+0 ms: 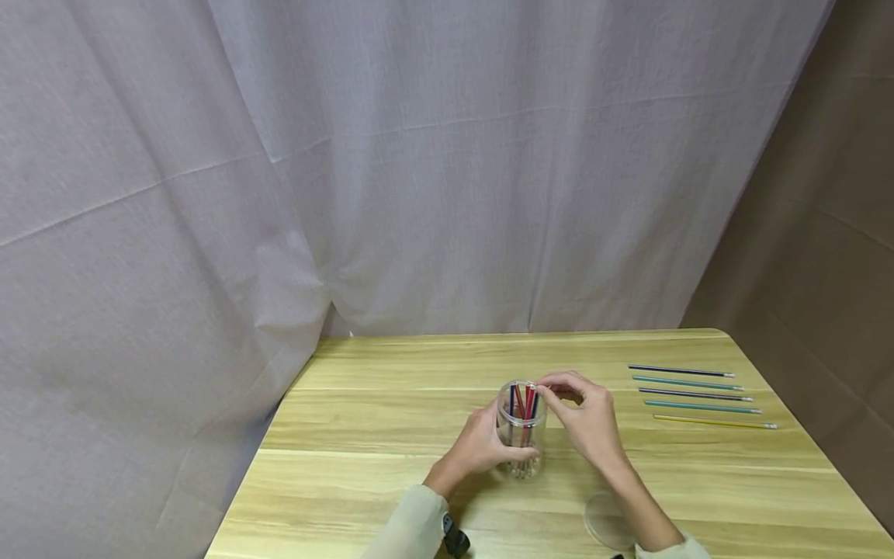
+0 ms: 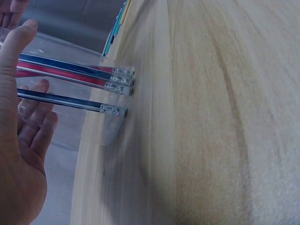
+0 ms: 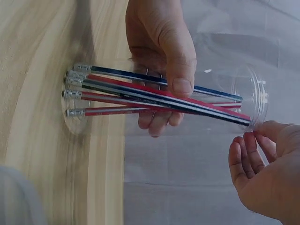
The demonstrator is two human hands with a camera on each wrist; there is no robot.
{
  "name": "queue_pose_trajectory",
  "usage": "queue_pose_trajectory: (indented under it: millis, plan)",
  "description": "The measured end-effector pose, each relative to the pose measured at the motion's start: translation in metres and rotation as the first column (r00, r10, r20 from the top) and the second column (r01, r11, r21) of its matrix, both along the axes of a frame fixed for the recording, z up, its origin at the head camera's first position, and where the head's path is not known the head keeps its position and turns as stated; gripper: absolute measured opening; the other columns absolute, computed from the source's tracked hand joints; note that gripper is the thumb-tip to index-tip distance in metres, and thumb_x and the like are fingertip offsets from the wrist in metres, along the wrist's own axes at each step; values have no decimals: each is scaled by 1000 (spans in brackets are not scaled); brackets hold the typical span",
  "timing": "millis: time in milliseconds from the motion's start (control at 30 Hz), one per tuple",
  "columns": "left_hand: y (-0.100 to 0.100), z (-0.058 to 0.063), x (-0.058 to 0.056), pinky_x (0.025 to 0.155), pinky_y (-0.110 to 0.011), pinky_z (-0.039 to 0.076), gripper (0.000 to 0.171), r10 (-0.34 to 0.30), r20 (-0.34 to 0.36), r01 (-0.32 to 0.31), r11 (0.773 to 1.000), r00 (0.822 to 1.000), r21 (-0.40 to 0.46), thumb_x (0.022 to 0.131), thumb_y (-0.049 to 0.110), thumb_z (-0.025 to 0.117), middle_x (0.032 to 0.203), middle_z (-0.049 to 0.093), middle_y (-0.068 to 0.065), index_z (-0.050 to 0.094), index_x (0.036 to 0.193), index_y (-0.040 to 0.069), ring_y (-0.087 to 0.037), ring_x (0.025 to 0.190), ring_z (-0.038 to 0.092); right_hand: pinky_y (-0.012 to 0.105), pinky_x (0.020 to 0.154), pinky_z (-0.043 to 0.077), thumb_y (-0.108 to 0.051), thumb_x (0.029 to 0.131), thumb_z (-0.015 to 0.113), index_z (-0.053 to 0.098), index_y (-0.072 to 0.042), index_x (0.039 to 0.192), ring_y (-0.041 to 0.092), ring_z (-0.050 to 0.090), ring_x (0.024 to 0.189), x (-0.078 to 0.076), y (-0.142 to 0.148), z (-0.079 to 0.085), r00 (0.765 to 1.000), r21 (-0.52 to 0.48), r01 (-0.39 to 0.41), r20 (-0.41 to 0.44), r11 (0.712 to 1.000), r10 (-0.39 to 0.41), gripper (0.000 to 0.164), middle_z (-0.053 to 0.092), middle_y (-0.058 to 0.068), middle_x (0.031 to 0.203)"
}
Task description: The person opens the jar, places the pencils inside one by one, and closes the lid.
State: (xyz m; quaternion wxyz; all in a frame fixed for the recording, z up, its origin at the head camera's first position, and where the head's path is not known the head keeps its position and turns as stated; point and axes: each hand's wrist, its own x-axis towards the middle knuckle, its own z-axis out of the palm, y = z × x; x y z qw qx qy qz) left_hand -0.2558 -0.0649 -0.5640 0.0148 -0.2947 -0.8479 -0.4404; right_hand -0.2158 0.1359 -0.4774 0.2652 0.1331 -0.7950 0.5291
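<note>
A clear plastic jar (image 1: 522,421) stands upright on the table, holding several red and dark blue striped pencils (image 3: 164,96). Their metal-and-eraser ends are at the bottom in both wrist views. My left hand (image 1: 475,444) grips the jar round its side, thumb across the front and fingers behind. At the mouth, my right hand (image 1: 590,419) pinches the rim (image 3: 259,101) between thumb and forefinger, close to the upper ends of the pencils. Its other fingers curl loosely outside the jar in the right wrist view.
To the right lies a row of separate pencils: two dark ones, two teal ones (image 1: 701,407) and a yellow one (image 1: 712,421). A clear round lid (image 1: 604,522) rests near the front, partly behind the right forearm. Grey curtain (image 1: 447,194) hangs behind the wooden table (image 1: 349,481).
</note>
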Motion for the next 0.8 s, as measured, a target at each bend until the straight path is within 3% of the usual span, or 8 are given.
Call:
queue_pose_trajectory:
  millis: [200, 333, 633, 800]
  plan:
    - [-1, -2, 0, 103, -29, 52, 88, -3, -1, 3, 1000, 1000, 25, 79, 50, 94, 126, 70, 11, 50, 151, 25, -6, 116, 65, 12, 81, 54, -1, 94, 79, 80, -1, 104, 1, 70, 85, -4, 19, -3, 996, -80, 23, 90, 997, -16, 10, 78, 16, 101]
    - [0, -3, 0, 104, -30, 51, 86, -3, -10, 3, 1000, 1000, 30, 78, 50, 94, 126, 70, 12, 51, 149, 27, -6, 118, 64, 12, 82, 54, -4, 97, 78, 77, 4, 111, -1, 70, 89, -11, 45, -10, 988, -135, 36, 151, 990, -16, 17, 78, 18, 107]
    - [0, -2, 1, 106, -33, 50, 92, 16, 10, -16, 1000, 1000, 18, 77, 53, 94, 128, 70, 10, 49, 152, 24, -9, 122, 64, 11, 83, 55, -1, 95, 79, 70, 15, 120, -5, 71, 91, -30, 133, -44, 979, -198, 94, 194, 976, -55, 31, 79, -9, 103]
    - [0, -1, 1, 107, -34, 50, 90, 7, 20, -7, 1000, 1000, 23, 77, 52, 95, 129, 70, 11, 50, 151, 25, -8, 121, 64, 7, 81, 52, -10, 99, 77, 70, 11, 123, -12, 68, 91, -33, 180, -67, 961, -92, 127, 259, 988, -100, 32, 77, -19, 101]
